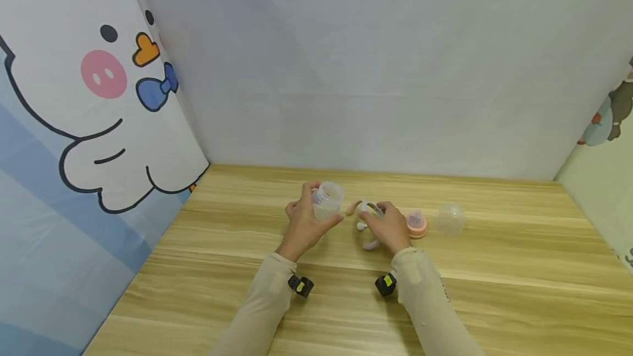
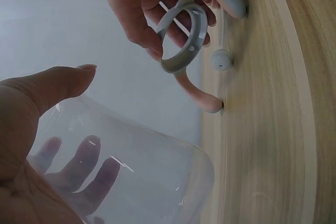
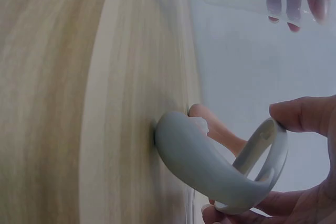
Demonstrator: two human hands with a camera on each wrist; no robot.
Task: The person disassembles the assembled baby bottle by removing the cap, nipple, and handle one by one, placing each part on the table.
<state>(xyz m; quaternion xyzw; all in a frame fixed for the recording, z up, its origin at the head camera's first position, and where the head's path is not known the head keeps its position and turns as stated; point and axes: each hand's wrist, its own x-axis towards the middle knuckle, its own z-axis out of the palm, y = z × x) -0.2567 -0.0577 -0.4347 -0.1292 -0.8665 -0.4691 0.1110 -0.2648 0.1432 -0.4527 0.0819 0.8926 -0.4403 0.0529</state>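
Note:
My left hand [image 1: 304, 225] grips a clear baby bottle [image 1: 328, 202] by its side, fingers behind it and thumb in front. The open, threaded neck shows in the head view, and the bottle is tilted. To its right, my right hand [image 1: 390, 229] pinches the grey ring of a two-armed bottle handle [image 2: 198, 34] between thumb and fingers. The handle's curved grips [image 3: 202, 163], grey outside and peach inside, reach down to the tabletop. A straw weight [image 2: 221, 60] on a thin clear tube lies beside the handle.
A peach collar with a clear nipple [image 1: 416, 224] sits on the wooden table [image 1: 504, 295] just right of my right hand. Farther right is a clear domed cap [image 1: 450, 219]. A pale cloth wall [image 1: 376, 70] stands behind the table, with a cartoon-printed cloth [image 1: 54, 103] at left.

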